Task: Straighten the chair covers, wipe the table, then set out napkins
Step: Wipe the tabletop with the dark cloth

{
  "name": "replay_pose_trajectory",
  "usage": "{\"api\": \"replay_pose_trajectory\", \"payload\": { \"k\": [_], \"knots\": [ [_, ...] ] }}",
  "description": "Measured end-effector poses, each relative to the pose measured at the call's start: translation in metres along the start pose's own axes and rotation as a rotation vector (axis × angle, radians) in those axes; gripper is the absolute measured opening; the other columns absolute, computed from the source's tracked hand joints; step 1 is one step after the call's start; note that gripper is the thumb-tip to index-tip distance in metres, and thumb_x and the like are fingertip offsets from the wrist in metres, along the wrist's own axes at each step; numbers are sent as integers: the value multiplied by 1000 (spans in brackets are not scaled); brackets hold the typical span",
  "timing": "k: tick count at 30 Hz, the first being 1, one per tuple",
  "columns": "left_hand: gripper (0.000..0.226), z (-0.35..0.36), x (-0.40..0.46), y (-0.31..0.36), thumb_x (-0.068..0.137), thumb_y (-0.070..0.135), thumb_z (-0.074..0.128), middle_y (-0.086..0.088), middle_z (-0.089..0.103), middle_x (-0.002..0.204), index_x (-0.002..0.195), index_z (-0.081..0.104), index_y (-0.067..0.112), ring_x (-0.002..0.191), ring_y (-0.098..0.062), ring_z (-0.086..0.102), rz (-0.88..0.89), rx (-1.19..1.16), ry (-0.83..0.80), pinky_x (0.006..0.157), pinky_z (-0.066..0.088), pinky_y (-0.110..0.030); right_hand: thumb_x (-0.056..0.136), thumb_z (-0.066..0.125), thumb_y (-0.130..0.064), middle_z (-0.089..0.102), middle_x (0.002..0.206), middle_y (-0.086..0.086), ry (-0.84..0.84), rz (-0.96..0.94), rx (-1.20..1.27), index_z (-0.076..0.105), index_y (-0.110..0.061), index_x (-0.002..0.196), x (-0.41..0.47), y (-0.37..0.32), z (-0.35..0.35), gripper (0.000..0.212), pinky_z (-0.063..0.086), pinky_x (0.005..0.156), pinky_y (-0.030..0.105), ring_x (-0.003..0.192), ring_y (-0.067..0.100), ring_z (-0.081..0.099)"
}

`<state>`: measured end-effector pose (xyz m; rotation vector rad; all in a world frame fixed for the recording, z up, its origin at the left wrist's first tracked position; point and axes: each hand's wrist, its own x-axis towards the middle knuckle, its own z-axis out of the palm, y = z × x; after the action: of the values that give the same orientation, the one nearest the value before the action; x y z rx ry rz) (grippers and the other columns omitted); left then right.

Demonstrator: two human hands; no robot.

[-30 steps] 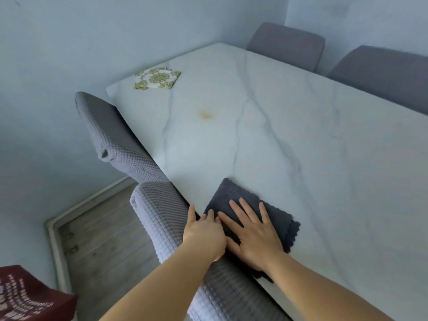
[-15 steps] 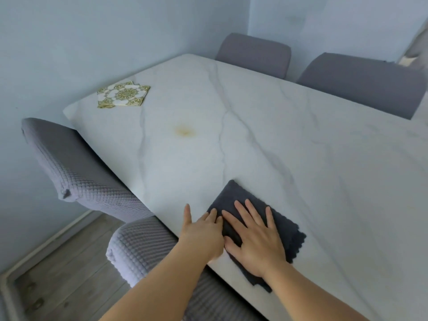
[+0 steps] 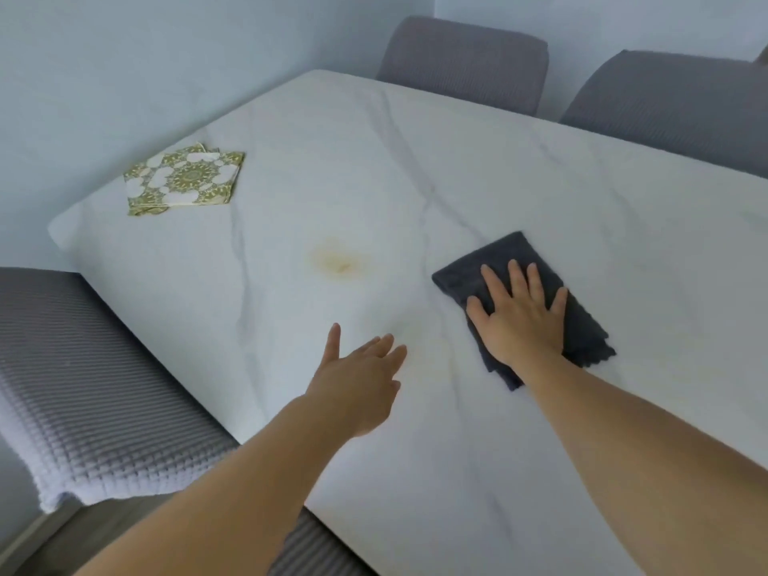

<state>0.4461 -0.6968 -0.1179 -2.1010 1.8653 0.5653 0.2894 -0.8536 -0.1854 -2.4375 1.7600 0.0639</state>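
Lower left: ribbed grey chair cover [image 3: 83,405], tucked against the table [image 3: 478,471] edge. Centre: left hand [image 3: 357,388] open and flat, gripping nothing, possibly hovering rather than resting, likely for balance. Right of centre: right hand [image 3: 519,313] spread flat on the dark cloth [image 3: 511,253], pressing rather than clutching, as suits wiping. Just left of the cloth: yellowish stain [image 3: 338,264], unwiped. Upper left: patterned napkins [image 3: 185,180] stacked near the corner, not yet set out. Top: two more chairs [image 3: 461,60]. No readable writing anywhere.
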Motion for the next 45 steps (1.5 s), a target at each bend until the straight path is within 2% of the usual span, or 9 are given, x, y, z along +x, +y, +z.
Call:
{"api": "replay_pose_trajectory", "payload": {
  "k": [9,18,21,25,27,31,35,39,45],
  "knots": [
    [53,7,-21,-69,102,28,25,11,-3,159,149,3,34,145,-4,-2,-46,-13,-47,110,-23,-45,93,9,-59,-6,160,0,-38,23,-22,-3,-40,148,80,-36,-12,60,-2,112,61,146,25,-11],
    [49,0,-34,-75,102,27,27,9,7,159,149,14,31,145,-4,4,-64,-62,-95,111,-21,-44,89,-2,-61,-12,159,2,-97,-154,-46,-10,-38,148,-23,-65,-5,64,-5,114,58,145,25,-12],
    [49,-8,-34,-75,102,27,25,8,11,158,149,14,29,145,-4,8,-54,-66,-85,112,-20,-44,87,-6,-61,9,159,8,-82,-203,-66,9,-34,150,-69,-80,4,70,6,113,61,146,30,6],
    [49,-15,-31,-85,102,27,26,7,13,158,149,13,28,145,-6,9,-8,-41,-78,113,-19,-45,92,3,-61,42,146,11,-157,-208,-31,38,-27,141,-101,-90,12,69,26,104,65,136,34,36],
    [49,-18,-26,-94,102,28,26,7,13,158,149,13,28,145,-5,9,16,-38,-73,115,-18,-46,90,0,-62,36,150,7,-128,-183,-42,34,-33,143,-95,-89,7,69,26,107,63,139,30,31],
    [49,-24,-13,-128,102,27,26,9,14,158,149,14,29,144,-1,9,51,-61,-54,115,-18,-43,88,1,-62,-4,160,-1,-47,56,-20,-3,-40,148,-47,-93,4,64,-1,115,57,146,22,-7],
    [50,-31,0,-175,102,27,27,11,14,157,150,12,30,144,0,8,78,-103,-13,115,-19,-40,93,8,-57,-6,160,2,-8,298,64,-3,-37,149,5,-129,1,61,-3,113,59,145,24,-11],
    [50,-36,7,-226,102,26,27,11,17,157,150,13,29,143,1,9,57,-110,57,116,-17,-40,94,7,-55,-7,160,4,-16,293,56,-4,-35,150,42,-176,2,60,-6,113,60,145,26,-13],
    [51,-37,8,-276,102,24,24,11,16,157,150,7,26,143,0,8,2,-121,136,117,-13,-38,94,6,-57,-11,159,3,-28,80,34,-5,-36,149,37,-262,8,60,-10,113,58,145,25,-15]
  ]
}}
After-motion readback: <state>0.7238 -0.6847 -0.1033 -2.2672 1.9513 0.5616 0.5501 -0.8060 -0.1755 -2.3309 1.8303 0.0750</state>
